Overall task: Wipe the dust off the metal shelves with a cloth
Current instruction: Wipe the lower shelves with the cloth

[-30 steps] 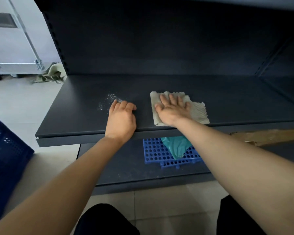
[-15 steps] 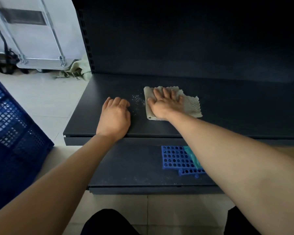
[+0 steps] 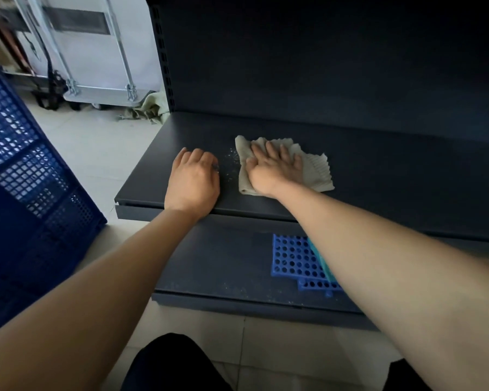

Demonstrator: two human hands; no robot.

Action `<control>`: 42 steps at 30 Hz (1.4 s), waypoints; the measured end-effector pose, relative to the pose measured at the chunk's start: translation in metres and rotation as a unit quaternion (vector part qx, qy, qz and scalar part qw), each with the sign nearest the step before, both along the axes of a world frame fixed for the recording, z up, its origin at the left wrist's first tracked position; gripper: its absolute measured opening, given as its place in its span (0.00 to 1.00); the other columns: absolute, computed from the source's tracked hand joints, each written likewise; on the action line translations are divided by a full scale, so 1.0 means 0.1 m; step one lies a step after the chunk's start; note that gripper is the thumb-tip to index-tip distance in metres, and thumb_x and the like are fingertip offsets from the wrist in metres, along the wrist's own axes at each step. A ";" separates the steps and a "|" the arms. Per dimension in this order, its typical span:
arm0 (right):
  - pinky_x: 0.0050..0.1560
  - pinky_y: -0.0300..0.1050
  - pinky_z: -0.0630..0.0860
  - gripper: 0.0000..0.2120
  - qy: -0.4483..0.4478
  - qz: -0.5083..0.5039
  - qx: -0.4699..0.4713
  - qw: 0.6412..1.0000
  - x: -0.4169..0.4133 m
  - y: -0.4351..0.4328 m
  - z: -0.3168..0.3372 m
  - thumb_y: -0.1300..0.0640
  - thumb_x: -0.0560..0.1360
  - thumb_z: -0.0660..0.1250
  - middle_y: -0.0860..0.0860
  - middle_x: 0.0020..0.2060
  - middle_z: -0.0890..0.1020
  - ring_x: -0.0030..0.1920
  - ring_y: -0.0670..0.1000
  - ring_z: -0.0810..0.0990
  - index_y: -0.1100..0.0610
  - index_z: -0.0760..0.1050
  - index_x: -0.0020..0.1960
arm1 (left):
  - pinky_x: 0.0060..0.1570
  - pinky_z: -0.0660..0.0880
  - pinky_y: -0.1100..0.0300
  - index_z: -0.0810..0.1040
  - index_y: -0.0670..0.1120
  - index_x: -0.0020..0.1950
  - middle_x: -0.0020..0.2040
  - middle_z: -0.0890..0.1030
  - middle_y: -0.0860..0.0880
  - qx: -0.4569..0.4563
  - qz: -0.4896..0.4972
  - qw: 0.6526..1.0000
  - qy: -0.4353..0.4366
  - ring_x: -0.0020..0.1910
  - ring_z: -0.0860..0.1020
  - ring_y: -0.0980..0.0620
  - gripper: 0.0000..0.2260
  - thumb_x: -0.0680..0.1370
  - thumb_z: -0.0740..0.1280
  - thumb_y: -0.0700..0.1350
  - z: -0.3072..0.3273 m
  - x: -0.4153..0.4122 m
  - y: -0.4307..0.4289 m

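A dark metal shelf point(image 3: 378, 176) runs across the middle of the view. My right hand point(image 3: 274, 169) lies flat on a beige cloth point(image 3: 316, 170) and presses it onto the shelf near the left end. A small patch of white dust point(image 3: 229, 160) sits just left of the cloth. My left hand point(image 3: 192, 183) rests palm down on the shelf's front edge, fingers curled under, holding nothing. The dust lies between my two hands.
A lower shelf point(image 3: 223, 263) below holds a blue perforated plastic panel point(image 3: 294, 256) with a teal item on it. A blue mesh crate point(image 3: 26, 193) stands at the left on the tiled floor. A metal cart point(image 3: 96, 66) and a rag point(image 3: 153, 108) are behind.
The view has shifted left along the shelf. My right hand has pushed the cloth left towards the dust patch, which now lies right beside it. My left hand keeps its place on the edge.
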State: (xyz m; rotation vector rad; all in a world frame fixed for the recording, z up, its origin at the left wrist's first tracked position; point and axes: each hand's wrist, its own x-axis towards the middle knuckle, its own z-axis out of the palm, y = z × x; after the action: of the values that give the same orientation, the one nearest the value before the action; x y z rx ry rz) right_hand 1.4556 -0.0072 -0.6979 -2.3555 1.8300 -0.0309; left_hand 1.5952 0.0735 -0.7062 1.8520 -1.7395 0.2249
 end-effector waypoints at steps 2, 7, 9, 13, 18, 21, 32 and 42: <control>0.74 0.60 0.42 0.25 -0.004 0.001 -0.008 1.000 -0.15 0.07 0.00 0.45 0.81 0.41 0.45 0.78 0.48 0.77 0.54 0.45 0.43 0.47 0.78 | 0.66 0.63 0.47 0.77 0.39 0.47 0.44 0.79 0.39 0.000 -0.002 1.000 0.002 0.47 0.76 0.37 0.18 0.71 0.50 0.43 0.00 -0.17 0.01; 0.74 0.60 0.44 0.25 -0.002 -0.042 -0.005 0.999 -0.64 -0.01 0.03 0.47 0.81 0.41 0.46 0.78 0.50 0.77 0.54 0.47 0.44 0.47 0.78 | 0.68 0.60 0.49 0.78 0.40 0.49 0.45 0.79 0.40 0.007 -0.045 0.999 -0.002 0.47 0.76 0.39 0.16 0.72 0.52 0.41 0.02 -0.67 -0.09; 0.73 0.61 0.46 0.25 0.001 -0.064 -0.003 0.998 -0.85 -0.12 0.02 0.47 0.81 0.41 0.46 0.78 0.51 0.77 0.54 0.48 0.44 0.48 0.78 | 0.69 0.59 0.49 0.78 0.39 0.50 0.45 0.79 0.40 0.007 -0.058 0.998 -0.013 0.48 0.76 0.39 0.15 0.72 0.54 0.40 0.03 -0.77 -0.14; 0.73 0.62 0.46 0.25 0.012 -0.096 0.005 0.995 -1.07 -0.35 0.02 0.46 0.80 0.41 0.47 0.77 0.53 0.76 0.54 0.49 0.44 0.48 0.78 | 0.69 0.59 0.49 0.78 0.39 0.51 0.46 0.79 0.40 0.016 -0.058 0.998 -0.023 0.49 0.75 0.38 0.12 0.74 0.57 0.38 -0.02 -0.79 -0.18; 0.72 0.62 0.47 0.26 0.017 -0.096 0.005 0.995 -1.03 -0.58 0.02 0.45 0.79 0.40 0.47 0.77 0.52 0.76 0.55 0.48 0.44 0.49 0.78 | 0.70 0.58 0.51 0.77 0.39 0.53 0.49 0.78 0.40 0.016 -0.041 0.999 -0.015 0.51 0.74 0.40 0.12 0.75 0.57 0.38 -0.03 -0.81 -0.17; 0.73 0.62 0.43 0.26 0.021 -0.083 0.012 0.996 -0.94 -0.66 0.02 0.45 0.80 0.40 0.47 0.78 0.48 0.77 0.56 0.45 0.44 0.47 0.78 | 0.70 0.57 0.52 0.77 0.39 0.52 0.48 0.79 0.41 0.004 -0.035 0.999 -0.012 0.52 0.74 0.40 0.11 0.75 0.57 0.38 -0.04 -0.80 -0.18; 0.74 0.60 0.39 0.25 -0.007 0.087 0.026 0.996 -0.11 -0.59 0.03 0.43 0.80 0.40 0.42 0.78 0.44 0.77 0.54 0.40 0.38 0.44 0.77 | 0.69 0.59 0.50 0.78 0.40 0.47 0.43 0.79 0.42 -0.066 0.019 0.995 0.075 0.48 0.76 0.42 0.13 0.71 0.55 0.38 0.00 -0.73 -0.13; 0.75 0.53 0.38 0.22 -0.027 0.187 0.032 0.982 -0.17 -0.23 0.01 0.39 0.81 0.43 0.38 0.77 0.50 0.77 0.49 0.43 0.32 0.48 0.75 | 0.69 0.59 0.49 0.78 0.40 0.47 0.43 0.79 0.40 -0.058 0.045 0.996 0.055 0.48 0.76 0.39 0.17 0.70 0.50 0.41 0.02 -0.35 -0.01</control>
State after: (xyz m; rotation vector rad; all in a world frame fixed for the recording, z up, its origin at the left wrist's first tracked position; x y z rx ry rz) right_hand 1.4387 -0.0298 -0.6966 -2.5817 1.3181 0.0075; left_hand 1.5600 0.0722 -0.7042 1.8251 -1.5374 0.2494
